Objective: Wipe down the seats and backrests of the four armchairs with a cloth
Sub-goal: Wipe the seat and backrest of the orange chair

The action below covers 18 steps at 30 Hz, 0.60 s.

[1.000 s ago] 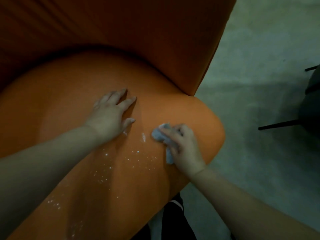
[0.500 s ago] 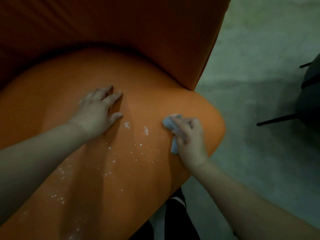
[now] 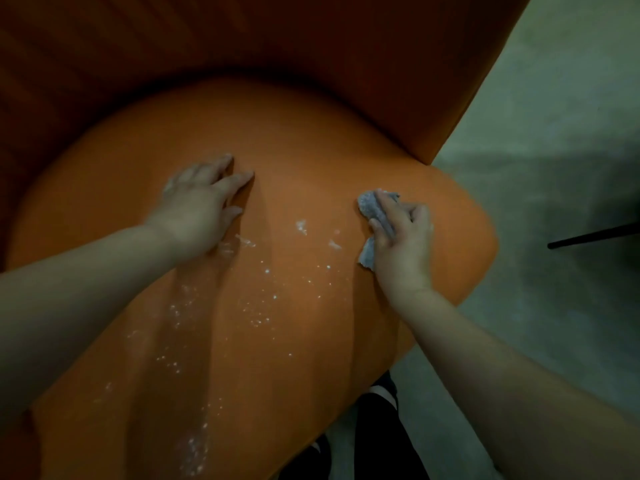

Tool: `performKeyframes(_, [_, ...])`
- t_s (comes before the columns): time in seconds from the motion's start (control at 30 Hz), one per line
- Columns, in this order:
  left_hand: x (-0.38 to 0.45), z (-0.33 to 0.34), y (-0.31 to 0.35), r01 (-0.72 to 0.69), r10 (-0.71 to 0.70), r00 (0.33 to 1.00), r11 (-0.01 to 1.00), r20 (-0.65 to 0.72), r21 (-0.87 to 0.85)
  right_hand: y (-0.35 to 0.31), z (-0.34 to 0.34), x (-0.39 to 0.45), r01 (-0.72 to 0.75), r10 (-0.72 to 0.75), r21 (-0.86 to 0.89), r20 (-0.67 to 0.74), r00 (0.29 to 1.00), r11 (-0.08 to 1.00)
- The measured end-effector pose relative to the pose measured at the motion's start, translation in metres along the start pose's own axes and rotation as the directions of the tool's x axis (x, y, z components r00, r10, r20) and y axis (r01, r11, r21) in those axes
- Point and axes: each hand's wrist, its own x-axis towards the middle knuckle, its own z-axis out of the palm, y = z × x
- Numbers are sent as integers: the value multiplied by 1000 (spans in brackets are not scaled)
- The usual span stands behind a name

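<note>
Orange seat is still crumb-speckled; right hand, gripping the cloth, has slid rightward; left hand rests flat.

The orange upholstered armchair seat looks matt and smooth, a tight fabric with no sheen. The darker orange fabric backrest beyond the fingers seems faintly ribbed, though the dim light makes that uncertain. Under those fingers, the crumpled grey-blue cloth looks soft and nubbly. White powdery specks dust the seat nearer than the fingers. The grey floor appears matt, rough concrete.
</note>
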Motion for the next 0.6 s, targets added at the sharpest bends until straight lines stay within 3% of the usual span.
performKeyframes(0.07, [1,1,-9,-28,28,1000,999,-4,19,-5,12,-12,31,-29,-33,60,998,999])
performKeyframes(0.13, [1,1,-17,-49,49,999,998,-5,26,-16,25,-42,84,-73,-34,241,968,996])
performKeyframes(0.2, [0,-2,-25,-35,35,999,999,-21,21,-26,29,-67,266,-235,-41,350,907,963])
performKeyframes(0.27, [0,-5,-33,9,-9,999,1000,-31,4,-29,25,-58,279,-265,12,352,898,960])
performKeyframes(0.33, [-1,-7,-40,38,-38,999,999,-29,-3,-32,24,-30,253,-251,26,269,930,967])
performKeyframes(0.43, [-2,-6,-48,35,-35,999,999,-27,-12,-36,33,6,191,-179,-71,145,973,979])
performKeyframes(0.5, [-5,-5,-51,51,-52,998,998,-26,-40,-41,44,-1,218,-190,-152,181,965,964])
performKeyframes(0.6, [-10,-4,-53,63,-64,998,995,-11,-79,-47,56,-45,381,-314,-125,370,875,916])
